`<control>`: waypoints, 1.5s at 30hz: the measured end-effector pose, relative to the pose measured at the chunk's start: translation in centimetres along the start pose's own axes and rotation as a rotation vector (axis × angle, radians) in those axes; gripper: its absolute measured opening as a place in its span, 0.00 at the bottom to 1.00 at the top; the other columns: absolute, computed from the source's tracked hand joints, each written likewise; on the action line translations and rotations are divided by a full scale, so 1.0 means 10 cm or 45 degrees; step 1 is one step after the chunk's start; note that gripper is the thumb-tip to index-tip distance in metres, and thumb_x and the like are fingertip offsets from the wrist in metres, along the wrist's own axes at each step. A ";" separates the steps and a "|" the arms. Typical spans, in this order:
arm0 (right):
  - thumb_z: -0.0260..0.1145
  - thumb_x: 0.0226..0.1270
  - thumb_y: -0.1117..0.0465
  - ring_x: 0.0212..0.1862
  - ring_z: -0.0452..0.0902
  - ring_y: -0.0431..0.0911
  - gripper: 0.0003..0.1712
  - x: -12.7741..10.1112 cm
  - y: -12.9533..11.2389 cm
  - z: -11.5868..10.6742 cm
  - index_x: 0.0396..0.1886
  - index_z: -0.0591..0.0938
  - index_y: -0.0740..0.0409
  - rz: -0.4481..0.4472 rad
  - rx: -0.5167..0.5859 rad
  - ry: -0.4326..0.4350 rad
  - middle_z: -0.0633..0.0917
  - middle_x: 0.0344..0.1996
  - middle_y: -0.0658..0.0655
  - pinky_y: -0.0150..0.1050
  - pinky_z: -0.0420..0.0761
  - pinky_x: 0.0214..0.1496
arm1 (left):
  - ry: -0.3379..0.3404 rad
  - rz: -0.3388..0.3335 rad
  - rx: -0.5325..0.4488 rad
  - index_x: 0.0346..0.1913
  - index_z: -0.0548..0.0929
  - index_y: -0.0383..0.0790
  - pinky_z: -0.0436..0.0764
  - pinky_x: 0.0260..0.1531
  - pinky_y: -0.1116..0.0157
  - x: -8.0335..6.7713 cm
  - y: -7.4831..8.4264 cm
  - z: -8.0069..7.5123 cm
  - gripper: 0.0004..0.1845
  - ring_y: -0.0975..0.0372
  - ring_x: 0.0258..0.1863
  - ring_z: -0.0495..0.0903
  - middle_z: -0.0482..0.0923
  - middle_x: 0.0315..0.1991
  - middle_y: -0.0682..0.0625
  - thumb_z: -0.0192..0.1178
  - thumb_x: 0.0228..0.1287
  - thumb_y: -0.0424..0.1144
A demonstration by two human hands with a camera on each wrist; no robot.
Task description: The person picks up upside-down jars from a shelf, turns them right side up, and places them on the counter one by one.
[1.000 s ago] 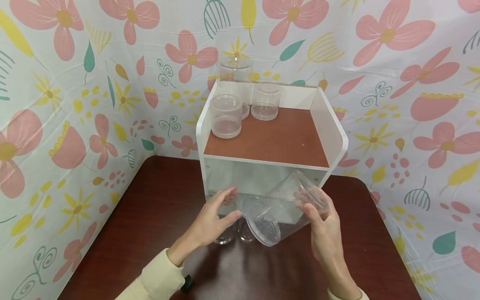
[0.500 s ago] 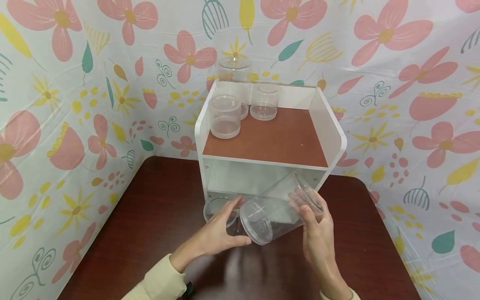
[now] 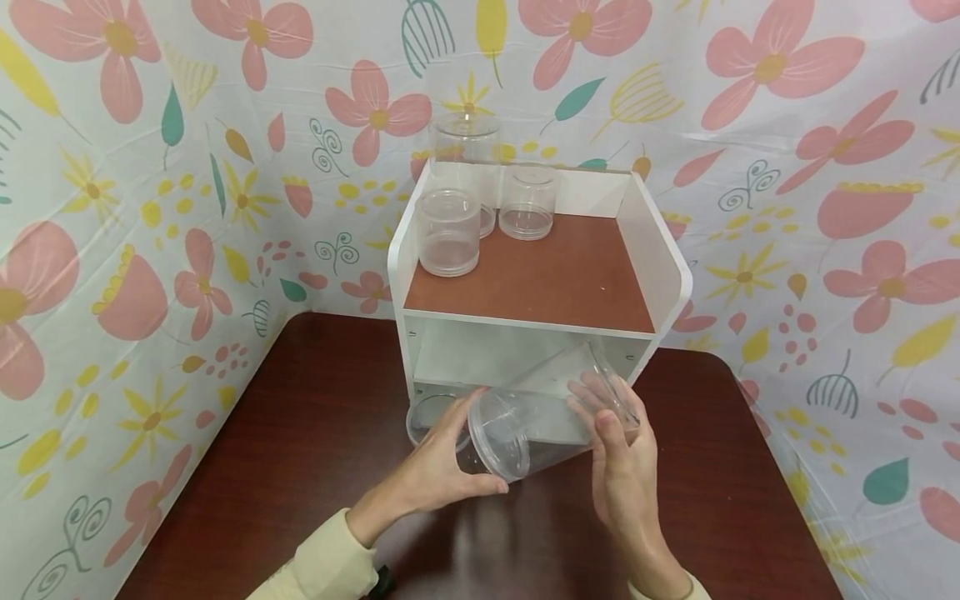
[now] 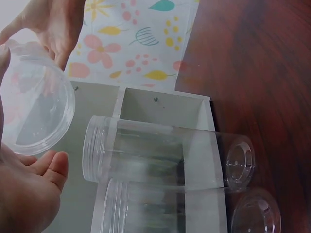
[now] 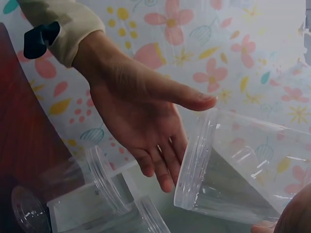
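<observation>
Held jar: big clear lidded jar (image 3: pixel 542 414) tilted in mid-air just above the table (image 3: pixel 247 467), in front of the white shelf unit (image 3: pixel 663 267); lid end toward 7 o'clock, base toward 1 o'clock.
Right hand: right hand (image 3: pixel 618 462) grips the base end; fingers curled round the wall, thumb on the near side; sole real hold on the jar.
Left hand: left hand (image 3: pixel 442 467) open at the lid end; fingers straight and a bit apart; thumb lies along the lid rim, palm faces the lid (right wrist view shows it best); whether the palm touches, can't tell.
Lower bay: two clear jars lying on their sides (image 4: pixel 165 155) in the bottom compartment, side by side, caps poking out over the table edge of the unit; held jar sits at approx 3 o'clock of them in the head view.
Top shelf: three clear jars upright at the back-left, approx 11 o'clock of the unit; front one (image 3: pixel 448 232) near the left wall.
Risk 1: smooth wall + one-hand grip at the far end; jar could pivot down at the lid end and knock the table.
Risk 2: lying jars are round; a nudge from the left hand or the held jar could roll them out.
Risk 3: lid seating not visible; if loose, it might come off under the tilt.
</observation>
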State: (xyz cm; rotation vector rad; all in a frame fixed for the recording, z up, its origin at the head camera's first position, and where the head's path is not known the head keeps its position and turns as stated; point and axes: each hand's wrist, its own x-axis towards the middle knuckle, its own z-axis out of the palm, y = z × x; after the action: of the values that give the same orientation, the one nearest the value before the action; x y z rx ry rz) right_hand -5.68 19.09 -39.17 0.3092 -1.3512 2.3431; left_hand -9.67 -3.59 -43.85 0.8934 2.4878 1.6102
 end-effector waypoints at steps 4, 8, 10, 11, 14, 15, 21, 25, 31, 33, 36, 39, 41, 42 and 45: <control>0.65 0.76 0.63 0.64 0.78 0.58 0.29 -0.01 0.01 0.02 0.69 0.67 0.69 0.012 0.008 0.002 0.78 0.62 0.69 0.47 0.75 0.67 | 0.010 -0.027 -0.013 0.82 0.54 0.43 0.63 0.70 0.42 0.01 -0.01 0.02 0.64 0.55 0.76 0.60 0.59 0.78 0.48 0.83 0.45 0.52; 0.65 0.76 0.62 0.65 0.77 0.57 0.30 -0.01 0.01 0.03 0.70 0.66 0.69 0.032 -0.002 -0.004 0.78 0.63 0.68 0.47 0.74 0.68 | 0.015 -0.054 -0.037 0.82 0.53 0.46 0.63 0.70 0.43 0.01 0.00 0.03 0.63 0.55 0.75 0.62 0.60 0.78 0.49 0.82 0.47 0.51; 0.65 0.76 0.62 0.65 0.78 0.56 0.30 -0.01 0.00 0.03 0.70 0.66 0.68 0.038 -0.022 -0.016 0.78 0.63 0.67 0.46 0.75 0.68 | 0.022 -0.057 -0.053 0.82 0.53 0.47 0.64 0.70 0.44 0.01 0.00 0.03 0.62 0.55 0.74 0.63 0.61 0.77 0.49 0.81 0.48 0.51; 0.65 0.77 0.62 0.65 0.78 0.56 0.30 -0.01 0.00 0.02 0.70 0.67 0.68 0.039 -0.033 -0.027 0.78 0.63 0.67 0.45 0.75 0.67 | 0.026 -0.055 -0.060 0.82 0.54 0.47 0.64 0.70 0.43 0.01 0.00 0.03 0.61 0.55 0.73 0.64 0.62 0.76 0.49 0.81 0.49 0.51; 0.65 0.77 0.60 0.64 0.78 0.54 0.28 0.00 -0.01 0.01 0.70 0.69 0.66 0.037 -0.075 -0.067 0.79 0.63 0.65 0.44 0.77 0.65 | 0.045 -0.047 -0.078 0.81 0.55 0.49 0.66 0.68 0.43 0.01 0.00 0.02 0.60 0.55 0.71 0.66 0.65 0.74 0.50 0.80 0.49 0.51; 0.65 0.77 0.60 0.64 0.79 0.54 0.28 0.00 -0.02 0.01 0.70 0.70 0.65 0.036 -0.089 -0.080 0.78 0.63 0.65 0.44 0.78 0.64 | 0.052 -0.042 -0.086 0.81 0.55 0.49 0.66 0.68 0.44 0.01 -0.01 0.02 0.59 0.55 0.71 0.67 0.66 0.73 0.50 0.79 0.49 0.51; 0.65 0.77 0.57 0.63 0.78 0.53 0.32 0.01 -0.03 -0.03 0.73 0.68 0.66 0.051 -0.155 -0.120 0.77 0.63 0.65 0.43 0.78 0.64 | 0.105 0.047 -0.133 0.81 0.54 0.48 0.68 0.66 0.44 0.01 -0.03 -0.03 0.57 0.53 0.69 0.69 0.69 0.71 0.48 0.76 0.51 0.47; 0.59 0.81 0.58 0.60 0.80 0.49 0.29 0.01 -0.08 -0.06 0.73 0.66 0.67 0.080 -0.240 -0.083 0.79 0.62 0.61 0.39 0.76 0.64 | 0.131 0.094 -0.188 0.81 0.52 0.48 0.73 0.62 0.48 0.00 -0.02 -0.07 0.57 0.51 0.66 0.72 0.71 0.69 0.46 0.75 0.51 0.44; 0.55 0.81 0.65 0.62 0.77 0.47 0.24 0.09 -0.14 -0.11 0.71 0.70 0.69 0.030 -0.275 0.044 0.81 0.60 0.59 0.34 0.73 0.64 | 0.130 0.171 -0.363 0.81 0.49 0.46 0.84 0.50 0.57 0.01 -0.01 -0.15 0.56 0.47 0.59 0.79 0.69 0.67 0.41 0.72 0.53 0.37; 0.53 0.81 0.67 0.63 0.76 0.50 0.22 0.14 -0.16 -0.15 0.69 0.71 0.72 -0.028 -0.281 0.081 0.82 0.59 0.62 0.36 0.75 0.63 | 0.140 0.211 -0.393 0.82 0.49 0.42 0.84 0.51 0.57 0.02 -0.01 -0.19 0.56 0.47 0.59 0.78 0.66 0.68 0.40 0.72 0.53 0.36; 0.55 0.80 0.68 0.57 0.79 0.50 0.21 0.22 -0.19 -0.23 0.67 0.73 0.73 -0.088 -0.424 0.180 0.83 0.57 0.63 0.35 0.77 0.60 | 0.159 0.282 -0.385 0.81 0.48 0.37 0.81 0.57 0.59 0.03 0.00 -0.25 0.56 0.46 0.62 0.75 0.63 0.70 0.37 0.71 0.53 0.34; 0.61 0.78 0.67 0.55 0.79 0.47 0.21 0.31 -0.20 -0.32 0.66 0.76 0.70 -0.093 -0.597 0.305 0.83 0.56 0.61 0.31 0.76 0.59 | 0.180 0.336 -0.351 0.81 0.48 0.33 0.75 0.64 0.59 0.03 0.02 -0.33 0.56 0.44 0.67 0.71 0.62 0.70 0.35 0.71 0.54 0.35; 0.64 0.76 0.66 0.56 0.79 0.47 0.22 0.37 -0.19 -0.38 0.66 0.77 0.68 -0.102 -0.691 0.369 0.82 0.56 0.61 0.29 0.75 0.59 | 0.192 0.362 -0.330 0.81 0.48 0.32 0.73 0.67 0.57 0.03 0.05 -0.39 0.56 0.43 0.67 0.70 0.62 0.69 0.33 0.72 0.55 0.37; 0.65 0.76 0.66 0.57 0.78 0.47 0.22 0.40 -0.18 -0.42 0.66 0.77 0.67 -0.109 -0.740 0.389 0.82 0.56 0.61 0.29 0.75 0.59 | 0.201 0.363 -0.313 0.81 0.48 0.33 0.71 0.68 0.57 0.02 0.06 -0.41 0.56 0.44 0.68 0.69 0.62 0.69 0.34 0.72 0.55 0.37; 0.66 0.75 0.64 0.56 0.77 0.44 0.24 0.48 -0.13 -0.52 0.67 0.77 0.65 -0.138 -0.912 0.412 0.82 0.57 0.59 0.27 0.74 0.57 | 0.220 0.383 -0.279 0.81 0.49 0.34 0.70 0.69 0.52 0.02 0.11 -0.49 0.55 0.46 0.69 0.67 0.61 0.69 0.35 0.71 0.55 0.39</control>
State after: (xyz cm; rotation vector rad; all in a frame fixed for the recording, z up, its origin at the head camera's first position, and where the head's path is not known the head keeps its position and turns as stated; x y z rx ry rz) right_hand -9.25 25.32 -38.93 -0.2000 -1.8187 1.5886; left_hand -11.02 -7.20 -40.66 1.1875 2.3021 2.0873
